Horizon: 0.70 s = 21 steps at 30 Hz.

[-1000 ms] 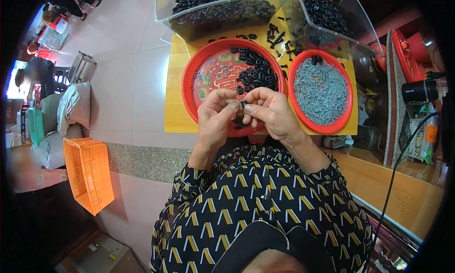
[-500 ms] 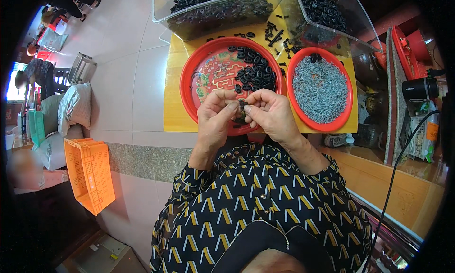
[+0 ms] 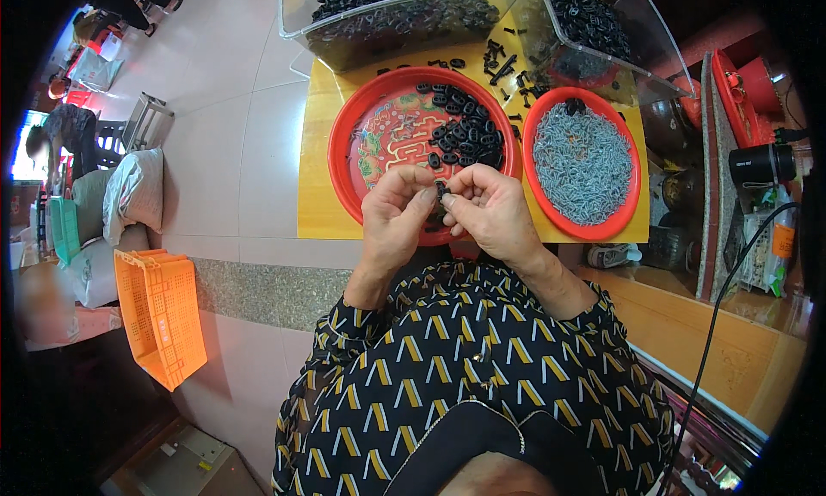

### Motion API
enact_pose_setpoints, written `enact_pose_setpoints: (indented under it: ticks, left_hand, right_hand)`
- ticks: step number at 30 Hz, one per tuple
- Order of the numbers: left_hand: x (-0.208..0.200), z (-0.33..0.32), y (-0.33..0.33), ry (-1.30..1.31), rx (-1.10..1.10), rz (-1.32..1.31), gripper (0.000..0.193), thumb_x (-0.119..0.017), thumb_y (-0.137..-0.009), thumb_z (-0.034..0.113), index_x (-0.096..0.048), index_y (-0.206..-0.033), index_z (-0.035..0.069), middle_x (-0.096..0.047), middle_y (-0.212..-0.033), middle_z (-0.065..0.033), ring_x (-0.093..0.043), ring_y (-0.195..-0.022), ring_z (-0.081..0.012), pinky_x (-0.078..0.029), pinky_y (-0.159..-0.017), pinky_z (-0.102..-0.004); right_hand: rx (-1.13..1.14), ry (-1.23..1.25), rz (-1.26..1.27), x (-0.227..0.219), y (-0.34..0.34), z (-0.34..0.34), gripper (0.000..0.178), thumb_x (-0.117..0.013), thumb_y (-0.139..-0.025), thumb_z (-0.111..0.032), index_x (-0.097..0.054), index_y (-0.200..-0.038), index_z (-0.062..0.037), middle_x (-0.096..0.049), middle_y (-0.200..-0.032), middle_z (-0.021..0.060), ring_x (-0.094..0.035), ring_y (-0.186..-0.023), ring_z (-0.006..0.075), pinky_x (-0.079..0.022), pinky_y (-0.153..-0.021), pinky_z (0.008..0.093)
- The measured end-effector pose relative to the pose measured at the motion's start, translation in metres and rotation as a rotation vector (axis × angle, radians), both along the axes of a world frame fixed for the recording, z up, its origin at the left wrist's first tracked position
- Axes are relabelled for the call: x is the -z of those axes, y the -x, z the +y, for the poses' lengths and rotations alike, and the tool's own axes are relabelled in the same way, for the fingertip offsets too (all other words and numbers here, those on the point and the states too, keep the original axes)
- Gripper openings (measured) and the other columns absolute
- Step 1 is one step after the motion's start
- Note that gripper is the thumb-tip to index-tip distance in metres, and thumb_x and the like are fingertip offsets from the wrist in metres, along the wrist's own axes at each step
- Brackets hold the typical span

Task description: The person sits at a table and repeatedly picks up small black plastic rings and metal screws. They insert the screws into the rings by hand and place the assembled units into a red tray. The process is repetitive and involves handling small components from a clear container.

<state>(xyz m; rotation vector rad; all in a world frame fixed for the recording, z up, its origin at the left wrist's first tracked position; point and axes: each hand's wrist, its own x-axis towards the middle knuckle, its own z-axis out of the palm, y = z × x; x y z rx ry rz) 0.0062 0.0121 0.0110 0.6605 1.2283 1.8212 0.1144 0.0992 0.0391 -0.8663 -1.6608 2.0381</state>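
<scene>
The small black piece [image 3: 442, 189] sat up off the bench [image 3: 315, 182], close to the middle of its near edge, over the round tray's near side. Right hand [image 3: 492, 208]: thumb and finger pinching it. Left hand [image 3: 396, 208]: thumb and index pinching its other side, palm mostly hidden.

Looked like hard plastic to me, so light, stiff, maybe a bit slick, and not very fragile. I'd have grabbed it by the outer edges, fingertips only, since there wasn't much to hold.

The round red tray [image 3: 339, 156] had big gold characters printed on its floor, partly buried under more black pieces [image 3: 469, 136]. Toward the right near corner, an oval red tray [image 3: 589, 233] held grey metal screws [image 3: 581, 173], no lettering I could spot. Beyond the right edge, a black cylinder [image 3: 761, 165] had tiny pale marks, too small to read, and there was an orange label [image 3: 785, 240]. At the far edge, two clear bins [image 3: 641, 79] held black parts.
</scene>
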Motion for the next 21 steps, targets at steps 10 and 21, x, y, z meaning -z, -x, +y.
enact_pose_setpoints:
  ticks: [10, 21]
  left_hand:
    - [-0.004, 0.004, 0.005, 0.076, 0.109, 0.379, 0.01, -0.048, -0.081, -0.005, -0.052, -0.09, -0.001, -0.054, -0.078, -0.0026, -0.051, -0.072, -0.0072, -0.042, -0.065, -0.0204]
    - [-0.001, 0.003, 0.004, 0.076, 0.112, -0.114, 0.013, -0.047, -0.087, 0.013, -0.051, -0.091, 0.001, -0.055, -0.075, -0.0014, -0.049, -0.067, -0.0064, -0.04, -0.059, -0.0194]
  right_hand:
    - [-0.026, 0.068, 0.023, -0.001, -0.002, 0.003, 0.006, -0.056, -0.077, -0.001, -0.053, -0.082, 0.0022, -0.056, -0.071, 0.0044, -0.058, -0.058, 0.0097, -0.049, -0.049, 0.0207]
    - [0.035, 0.181, 0.141, 0.005, -0.01, 0.008, 0.008, -0.054, -0.079, -0.001, -0.054, -0.086, 0.0039, -0.058, -0.074, 0.0065, -0.058, -0.061, 0.0097, -0.049, -0.053, 0.0202]
